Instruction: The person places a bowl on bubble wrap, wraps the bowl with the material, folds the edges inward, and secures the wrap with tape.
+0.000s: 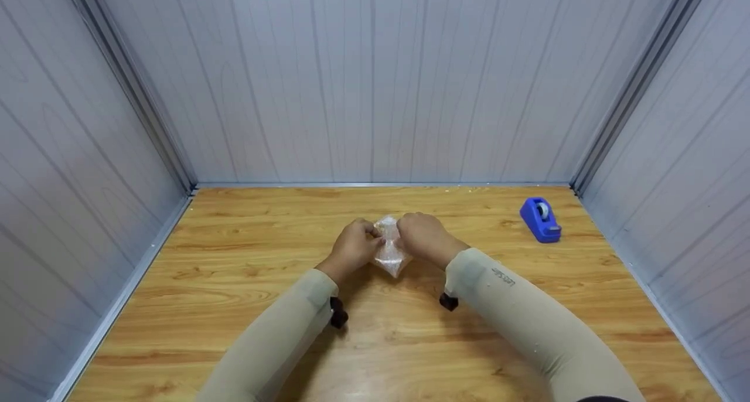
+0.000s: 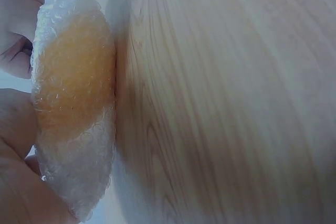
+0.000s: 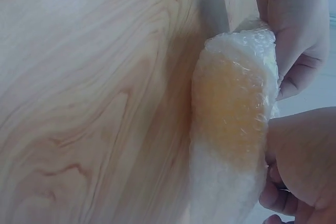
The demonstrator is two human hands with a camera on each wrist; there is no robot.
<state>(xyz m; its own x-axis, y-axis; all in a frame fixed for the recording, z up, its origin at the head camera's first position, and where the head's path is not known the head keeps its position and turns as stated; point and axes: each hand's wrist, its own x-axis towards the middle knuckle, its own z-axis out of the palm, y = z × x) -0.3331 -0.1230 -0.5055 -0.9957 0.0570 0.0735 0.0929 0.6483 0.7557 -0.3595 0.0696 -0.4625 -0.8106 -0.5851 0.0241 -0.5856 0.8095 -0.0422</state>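
A bubble-wrapped bundle (image 1: 391,258) lies on the wooden table between both hands, its near end twisted to a point. Through the clear bubble wrap (image 2: 79,166) an orange-yellow thing (image 2: 73,77) shows, its kind blurred by the layers. My left hand (image 1: 356,242) pinches the bundle's left side, thumb and fingertips on the upper surface. From the other side my right hand (image 1: 426,238) grips the wrap with curled fingers. In the right wrist view, the right hand (image 3: 304,156) sits below the left hand (image 3: 296,24) along the bundle's top. Part of the right fingertips is hidden.
A blue tape dispenser (image 1: 540,220) with a roll of tape stands at the table's back right. Pale panel walls (image 1: 375,85) close off the back and both sides of the wooden table (image 1: 246,273). Small white specks lie along the back edge.
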